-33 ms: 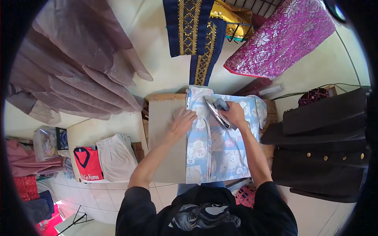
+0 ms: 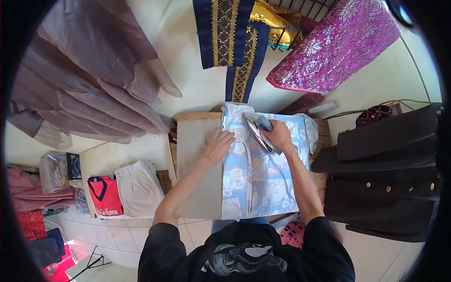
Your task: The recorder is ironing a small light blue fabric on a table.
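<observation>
A blue-and-white garment printed with cartoon animals [image 2: 275, 188] lies folded on a grey-topped ironing table [image 2: 199, 188]. Wrapped round the handle of a clothes iron [image 2: 257, 133], my right hand [image 2: 280, 136] keeps it tilted over the upper part of the cloth. Its shiny metal side faces left, and whether the whole soleplate touches the fabric I cannot tell. My left hand [image 2: 219, 144] rests at the cloth's left edge, with the fingers stretched out toward the fabric and the palm over the bare grey surface.
On a lower surface to the left lie a red shirt [image 2: 105, 195] and pale trousers [image 2: 138, 185]. Mauve garments [image 2: 103, 80] hang at upper left. Navy-and-gold cloth strips [image 2: 223, 33] and purple brocade [image 2: 333, 51] hang beyond the table. Dark jackets [image 2: 380, 188] hang at right.
</observation>
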